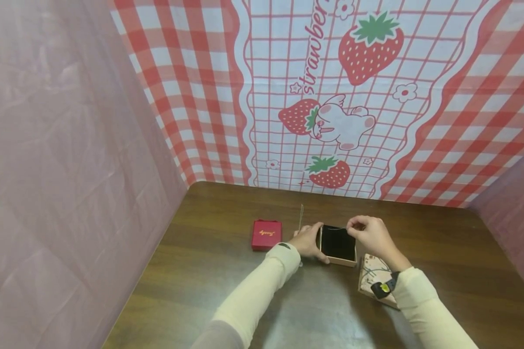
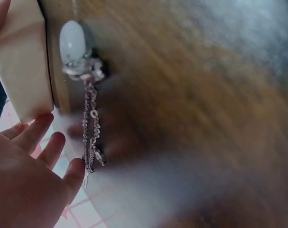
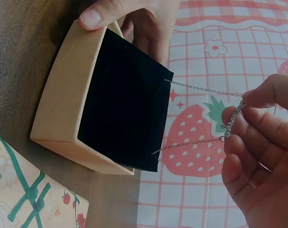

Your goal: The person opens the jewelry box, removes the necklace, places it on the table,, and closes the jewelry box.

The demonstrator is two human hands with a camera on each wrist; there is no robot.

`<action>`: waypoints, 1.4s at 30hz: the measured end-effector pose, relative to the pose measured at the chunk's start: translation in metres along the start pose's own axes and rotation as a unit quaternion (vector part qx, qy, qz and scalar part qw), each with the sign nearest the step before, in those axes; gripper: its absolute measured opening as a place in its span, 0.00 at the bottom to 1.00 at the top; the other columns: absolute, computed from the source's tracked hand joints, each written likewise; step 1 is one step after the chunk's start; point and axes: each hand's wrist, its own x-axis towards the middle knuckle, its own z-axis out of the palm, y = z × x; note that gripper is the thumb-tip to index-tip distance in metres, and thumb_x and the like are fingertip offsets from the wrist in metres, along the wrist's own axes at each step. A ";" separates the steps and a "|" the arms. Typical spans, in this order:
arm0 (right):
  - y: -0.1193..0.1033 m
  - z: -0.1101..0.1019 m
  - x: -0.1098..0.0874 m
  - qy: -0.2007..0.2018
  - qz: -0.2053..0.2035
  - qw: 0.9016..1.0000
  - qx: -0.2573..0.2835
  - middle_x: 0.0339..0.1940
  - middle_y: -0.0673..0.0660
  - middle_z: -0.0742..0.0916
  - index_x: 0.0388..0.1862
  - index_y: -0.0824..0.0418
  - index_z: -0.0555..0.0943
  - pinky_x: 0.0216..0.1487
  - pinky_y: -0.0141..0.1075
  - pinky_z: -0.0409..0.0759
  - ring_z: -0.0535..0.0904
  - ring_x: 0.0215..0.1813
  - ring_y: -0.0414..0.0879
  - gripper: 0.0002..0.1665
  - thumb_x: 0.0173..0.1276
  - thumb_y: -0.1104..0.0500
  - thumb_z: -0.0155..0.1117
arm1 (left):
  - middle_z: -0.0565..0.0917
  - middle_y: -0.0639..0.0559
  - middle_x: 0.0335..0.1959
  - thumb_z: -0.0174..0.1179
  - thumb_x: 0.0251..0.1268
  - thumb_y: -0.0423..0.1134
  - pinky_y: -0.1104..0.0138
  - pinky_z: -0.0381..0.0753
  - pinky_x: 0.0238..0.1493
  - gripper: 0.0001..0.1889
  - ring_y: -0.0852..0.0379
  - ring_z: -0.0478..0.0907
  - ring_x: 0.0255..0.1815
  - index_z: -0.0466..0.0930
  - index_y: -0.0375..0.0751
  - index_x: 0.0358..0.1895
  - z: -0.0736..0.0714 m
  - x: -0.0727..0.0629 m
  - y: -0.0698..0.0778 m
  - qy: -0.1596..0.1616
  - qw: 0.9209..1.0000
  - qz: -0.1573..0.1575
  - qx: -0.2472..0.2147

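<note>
In the head view my left hand (image 1: 306,241) grips the left side of an open jewellery box (image 1: 340,261), thumb at its near corner and fingers at the far one. A black padded insert (image 3: 129,104) fills the box, which is tan outside. My right hand (image 1: 372,236) pinches a silver necklace (image 3: 235,118) between thumb and fingers. Two strands of its thin chain run taut from the insert's far edge to a sparkling section at the fingertips. Beside the box, near my left fingers, lies another silver chain (image 2: 94,114) with a white oval pendant (image 2: 72,42).
A small red box (image 1: 266,235) with gold lettering stands left of my left hand. The floral lid (image 1: 371,276) with green crossed lines lies under my right wrist. A checked strawberry cloth (image 1: 327,121) hangs behind the wooden table (image 1: 192,271); pink fabric (image 1: 70,145) covers the left side.
</note>
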 end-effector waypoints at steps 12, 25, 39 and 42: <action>0.000 0.000 0.000 -0.003 0.000 1.000 0.004 0.27 0.55 0.87 0.28 0.63 0.83 0.30 0.29 0.73 0.74 0.29 0.36 0.04 0.62 0.64 0.66 | 0.68 0.55 0.71 0.78 0.37 0.59 0.58 0.62 0.69 0.59 0.55 0.61 0.73 0.52 0.54 0.76 -0.001 -0.002 -0.001 -0.003 1.000 0.014 -0.005; -0.001 0.001 -0.001 -0.007 0.003 1.000 0.011 0.28 0.56 0.87 0.29 0.64 0.83 0.31 0.29 0.74 0.75 0.29 0.38 0.04 0.64 0.64 0.65 | 0.69 0.52 0.71 0.68 0.53 0.62 0.56 0.67 0.69 0.44 0.52 0.63 0.72 0.62 0.51 0.72 -0.004 -0.004 0.003 0.023 0.999 0.003 -0.038; -0.002 0.002 0.000 -0.008 -0.001 1.000 0.013 0.28 0.55 0.87 0.29 0.63 0.83 0.32 0.29 0.75 0.76 0.30 0.36 0.04 0.63 0.65 0.65 | 0.75 0.48 0.63 0.67 0.58 0.56 0.65 0.70 0.67 0.35 0.53 0.69 0.65 0.71 0.42 0.66 -0.002 -0.002 0.000 0.059 0.997 0.021 -0.043; -0.002 0.003 0.000 -0.011 0.001 1.000 0.014 0.28 0.55 0.87 0.29 0.64 0.83 0.32 0.29 0.76 0.76 0.31 0.36 0.04 0.63 0.64 0.65 | 0.76 0.48 0.62 0.65 0.61 0.55 0.66 0.71 0.66 0.32 0.53 0.70 0.64 0.73 0.41 0.64 -0.003 -0.002 -0.001 0.062 0.996 0.025 -0.051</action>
